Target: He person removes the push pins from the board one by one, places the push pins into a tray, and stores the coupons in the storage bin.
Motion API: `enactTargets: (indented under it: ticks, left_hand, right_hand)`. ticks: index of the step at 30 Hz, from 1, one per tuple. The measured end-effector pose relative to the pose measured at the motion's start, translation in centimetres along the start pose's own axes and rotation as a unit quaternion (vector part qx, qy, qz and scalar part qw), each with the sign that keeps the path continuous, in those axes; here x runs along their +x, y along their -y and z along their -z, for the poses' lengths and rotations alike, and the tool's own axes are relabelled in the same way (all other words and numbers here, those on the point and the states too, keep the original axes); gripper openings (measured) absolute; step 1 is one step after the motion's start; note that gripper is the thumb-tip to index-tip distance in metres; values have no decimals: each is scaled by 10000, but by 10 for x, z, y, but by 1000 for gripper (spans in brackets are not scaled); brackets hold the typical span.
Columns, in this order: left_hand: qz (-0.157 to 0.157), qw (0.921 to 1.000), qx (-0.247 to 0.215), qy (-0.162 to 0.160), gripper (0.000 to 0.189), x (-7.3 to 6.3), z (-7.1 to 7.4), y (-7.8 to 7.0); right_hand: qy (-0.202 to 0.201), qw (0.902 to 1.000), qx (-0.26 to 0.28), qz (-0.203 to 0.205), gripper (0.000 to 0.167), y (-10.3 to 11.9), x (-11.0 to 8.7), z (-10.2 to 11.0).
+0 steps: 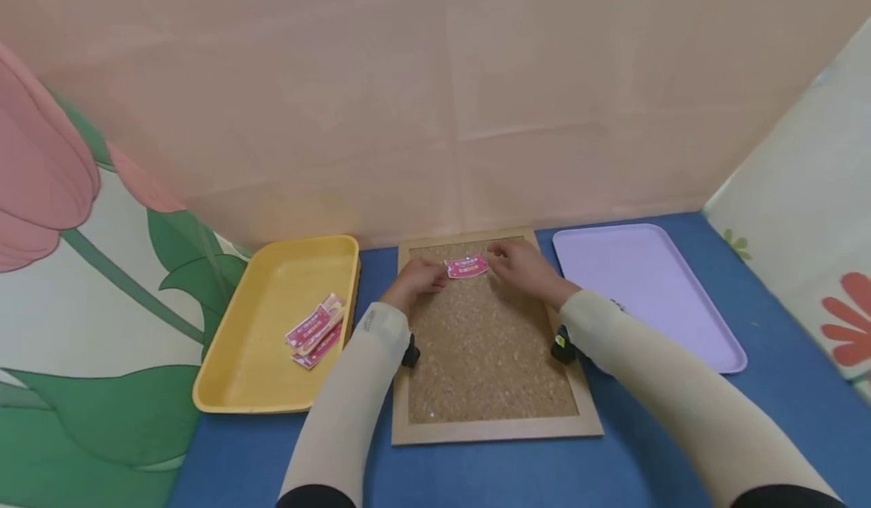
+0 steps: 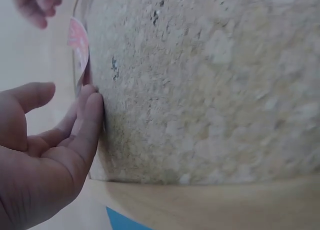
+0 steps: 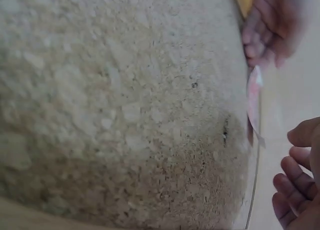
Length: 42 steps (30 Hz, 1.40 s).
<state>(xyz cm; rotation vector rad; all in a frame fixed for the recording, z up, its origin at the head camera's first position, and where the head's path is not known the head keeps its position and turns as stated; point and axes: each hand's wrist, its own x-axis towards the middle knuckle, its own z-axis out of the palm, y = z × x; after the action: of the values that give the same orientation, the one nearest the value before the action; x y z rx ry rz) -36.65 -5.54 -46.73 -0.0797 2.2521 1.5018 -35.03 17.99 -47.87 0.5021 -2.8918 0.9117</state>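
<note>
A pink printed paper slip (image 1: 467, 267) lies near the top of a wood-framed cork board (image 1: 490, 357). Its surface bows up off the cork, as the paper slip (image 2: 79, 46) shows in the left wrist view. My left hand (image 1: 420, 278) is at the slip's left end, fingertips on the cork right by it and thumb held apart. At the other end hovers my right hand (image 1: 522, 267). In the right wrist view, the right hand (image 3: 300, 180) has its fingers loosely bent, with a gap between them and the slip.
To the left stands a yellow tray (image 1: 252, 326) with several pink slips (image 1: 316, 330) in it. A lilac tray (image 1: 646, 289) lies right of the board, partly behind my right forearm. Blue cloth (image 1: 490, 474) covers the table, and a peach-coloured sheet (image 1: 435, 100) rises behind.
</note>
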Motion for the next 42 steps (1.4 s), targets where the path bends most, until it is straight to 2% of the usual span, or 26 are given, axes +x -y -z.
enactTargets:
  ticks: [4, 7, 13, 16, 20, 27, 30, 36, 39, 40, 42]
  left_hand:
    - [14, 9979, 642, 125, 28, 2, 9, -5]
    - [102, 9962, 809, 302, 24, 8, 15, -6]
    - [395, 9941, 961, 323, 19, 23, 15, -9]
    - [592, 9930, 998, 222, 18, 25, 12, -11]
    - [759, 9922, 979, 162, 15, 25, 9, -11]
    - [594, 9936, 907, 305, 20, 23, 8, -11]
    - [548, 9941, 879, 310, 21, 22, 7, -9]
    - [460, 9944, 898, 322, 23, 18, 4, -13]
    - [498, 9937, 938, 364, 21, 23, 3, -13]
    - [451, 9940, 897, 435, 22, 30, 3, -9]
    - [476, 9942, 843, 475, 22, 35, 2, -7]
  right_hand:
    - [-149, 9974, -437, 553, 32, 13, 14, -10]
    - [-276, 9948, -639, 742, 33, 20, 20, -14]
    - [-337, 9966, -664, 343, 31, 27, 29, -15]
    - [-232, 9977, -624, 83, 32, 28, 33, -14]
    - [-138, 9974, -703, -28, 33, 26, 39, -15]
    - [-302, 9975, -544, -340, 32, 19, 43, -19]
    - [-243, 9974, -508, -441, 32, 19, 42, -22]
    - [-102, 9971, -661, -359, 31, 21, 41, -29]
    - [0, 9969, -736, -261, 28, 24, 42, -31]
    - [34, 9968, -780, -187, 27, 25, 42, -31]
    - [151, 9964, -822, -158, 25, 27, 41, -31]
